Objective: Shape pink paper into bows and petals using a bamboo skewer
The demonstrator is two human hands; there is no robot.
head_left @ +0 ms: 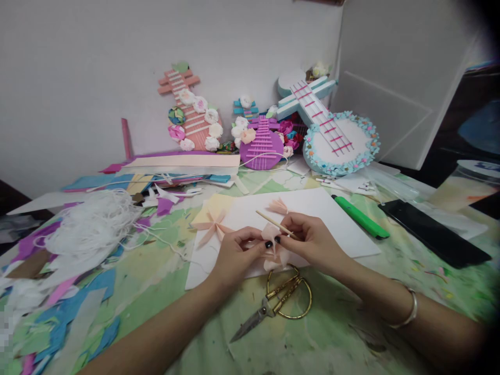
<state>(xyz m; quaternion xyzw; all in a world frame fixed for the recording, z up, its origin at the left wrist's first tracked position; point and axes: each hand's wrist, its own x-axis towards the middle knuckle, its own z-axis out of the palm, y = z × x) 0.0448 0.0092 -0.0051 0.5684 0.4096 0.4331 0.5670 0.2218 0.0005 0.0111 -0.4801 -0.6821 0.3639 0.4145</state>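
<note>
Between my two hands is a pale pink paper flower (270,235), its petals spreading above and below my fingertips. My left hand (244,250) pinches its left side. My right hand (307,237) closes on its right side and also keeps a thin wooden stick (269,219) between the fingers, its free end pointing up and left. Beneath lies a white sheet (312,205). A peach paper star-shaped piece (214,226) rests left of my left hand, and a fringed peach piece (278,205) lies beyond the stick. Gold-handled scissors (273,304) lie just in front, blades toward the lower left.
A tangle of white string (91,226) and coloured paper scraps (78,312) cover the left side. A green cutter (361,217) and a black phone (433,232) lie at the right. Decorated paper instruments, including a pale blue one (339,143), lean against the wall behind.
</note>
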